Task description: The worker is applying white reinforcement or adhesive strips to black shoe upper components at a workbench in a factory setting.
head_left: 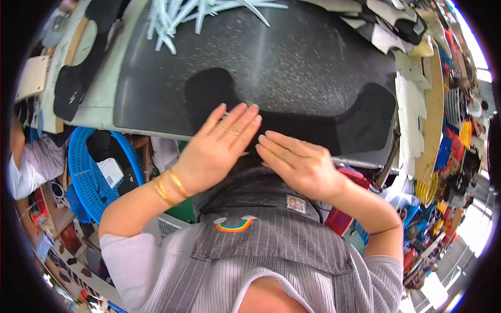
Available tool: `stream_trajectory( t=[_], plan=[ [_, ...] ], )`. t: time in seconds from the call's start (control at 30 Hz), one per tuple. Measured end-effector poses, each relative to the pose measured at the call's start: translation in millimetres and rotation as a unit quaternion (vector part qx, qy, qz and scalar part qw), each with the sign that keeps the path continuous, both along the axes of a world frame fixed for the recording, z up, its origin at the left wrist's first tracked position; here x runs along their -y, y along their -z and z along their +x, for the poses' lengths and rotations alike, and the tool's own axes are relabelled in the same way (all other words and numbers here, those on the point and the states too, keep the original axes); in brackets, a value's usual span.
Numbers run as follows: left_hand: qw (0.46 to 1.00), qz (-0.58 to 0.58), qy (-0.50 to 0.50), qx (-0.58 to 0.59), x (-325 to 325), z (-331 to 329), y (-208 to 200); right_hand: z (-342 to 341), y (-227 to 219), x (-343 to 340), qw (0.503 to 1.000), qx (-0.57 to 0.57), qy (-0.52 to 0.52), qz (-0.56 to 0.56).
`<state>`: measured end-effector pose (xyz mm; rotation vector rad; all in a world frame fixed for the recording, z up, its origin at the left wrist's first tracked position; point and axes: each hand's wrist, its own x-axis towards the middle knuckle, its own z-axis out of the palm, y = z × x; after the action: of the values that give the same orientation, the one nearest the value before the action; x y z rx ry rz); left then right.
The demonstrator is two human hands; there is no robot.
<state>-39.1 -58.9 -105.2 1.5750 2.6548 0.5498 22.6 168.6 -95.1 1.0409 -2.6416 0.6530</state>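
A black, soft-looking cut piece with a broad lobe at each end lies along the near edge of the dark work board. Flat over its middle, near the left lobe, rests my left hand, its fingers stretched out. My right hand lies just to the right, fingers extended and pointing up and left on the same piece. The fingertips of both hands almost meet. Neither hand grips anything. Part of the piece is hidden under the hands.
Pale strips are heaped at the board's far edge. Cut pieces are piled at the far right, and white sheets lie beside the board. Another black piece lies at left. A blue basket stands below the table edge.
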Motion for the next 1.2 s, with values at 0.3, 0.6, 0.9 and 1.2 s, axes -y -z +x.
stream_trajectory(
  t=[0.3,0.6,0.9,1.2],
  plan=[
    [0.997,0.048,0.063,0.002,-56,0,-20,16,-1,-40,0.999,0.02,0.045,-0.018],
    [0.989,0.038,0.101,0.106,-77,-2,-17,13,4,-76,0.957,0.18,0.107,-0.203],
    [0.991,0.004,0.128,0.045,-75,-3,-19,28,0,-89,0.959,0.214,0.043,-0.182],
    [0.995,0.051,0.083,-0.014,-72,15,-14,54,2,-107,0.963,0.079,0.211,0.146]
  ],
)
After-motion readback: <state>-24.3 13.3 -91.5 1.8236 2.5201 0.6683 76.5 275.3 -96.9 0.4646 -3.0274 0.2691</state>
